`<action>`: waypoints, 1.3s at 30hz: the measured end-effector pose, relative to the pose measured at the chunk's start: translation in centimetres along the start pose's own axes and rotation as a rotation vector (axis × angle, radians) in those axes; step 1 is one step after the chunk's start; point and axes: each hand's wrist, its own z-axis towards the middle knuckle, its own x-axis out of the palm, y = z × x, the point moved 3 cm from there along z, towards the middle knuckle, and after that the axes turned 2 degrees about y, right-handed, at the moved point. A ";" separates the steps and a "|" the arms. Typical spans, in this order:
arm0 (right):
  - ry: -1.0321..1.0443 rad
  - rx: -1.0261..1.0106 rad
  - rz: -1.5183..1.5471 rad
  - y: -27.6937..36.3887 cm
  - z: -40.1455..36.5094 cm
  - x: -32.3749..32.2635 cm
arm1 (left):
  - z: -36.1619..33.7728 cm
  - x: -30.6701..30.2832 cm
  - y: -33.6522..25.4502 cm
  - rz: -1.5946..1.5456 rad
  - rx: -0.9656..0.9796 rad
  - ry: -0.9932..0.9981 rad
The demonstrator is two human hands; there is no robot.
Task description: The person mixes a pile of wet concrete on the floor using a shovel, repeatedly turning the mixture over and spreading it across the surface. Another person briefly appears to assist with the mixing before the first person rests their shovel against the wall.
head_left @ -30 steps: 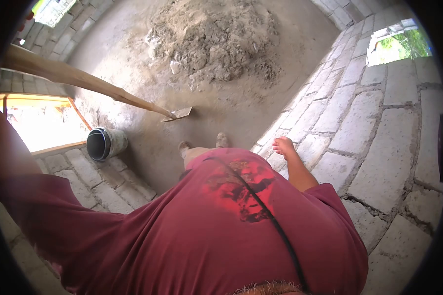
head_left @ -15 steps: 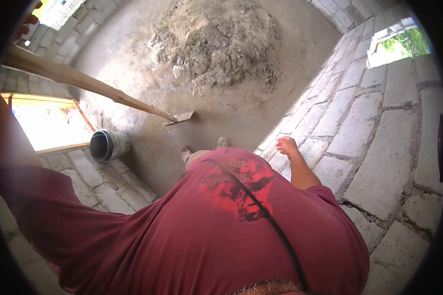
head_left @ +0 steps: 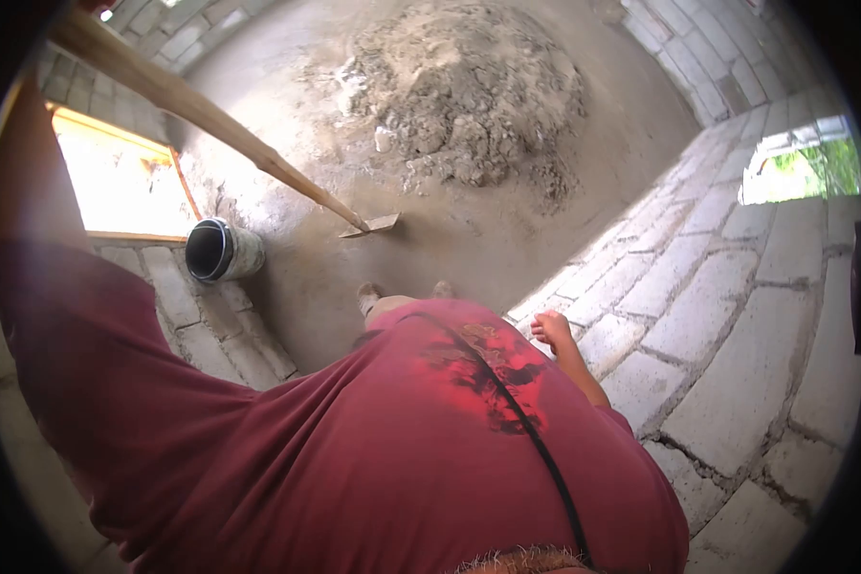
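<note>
My left arm is raised at the left edge, beside the upper end of a long wooden handle (head_left: 201,110). Only a dark sliver that may be my left hand (head_left: 94,5) shows at the top edge, so its grip cannot be made out. The handle slants down to a flat blade (head_left: 383,225), which rests on the grey floor below a heap of wet-looking grey mix (head_left: 469,96). My right hand (head_left: 552,328) is held beside my belly with its fingers curled in and nothing seen in them, nearest to the block wall.
A bucket (head_left: 225,251) lies tipped at the left, its mouth facing left. Block walls (head_left: 727,297) stand at both sides. Bright openings show at left (head_left: 124,182) and right (head_left: 804,172). My feet (head_left: 369,295) are on the floor below the blade.
The view has shifted, so heap, blade and bucket appear further right. The handle's upper end sits higher, and the fingers seen at upper left are mostly out of frame. My right hand remains curled.
</note>
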 end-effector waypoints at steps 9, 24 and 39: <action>0.004 0.053 0.053 0.4 -0.3 0.8 | -1.6 -0.4 2.0 -0.064 -0.027 0.011; -0.058 0.053 0.082 0.3 -1.8 1.3 | 2.3 -0.2 5.1 -0.091 0.006 0.072; -0.053 0.034 0.029 -0.4 -1.6 2.2 | 4.6 -0.3 6.5 -0.119 0.008 0.099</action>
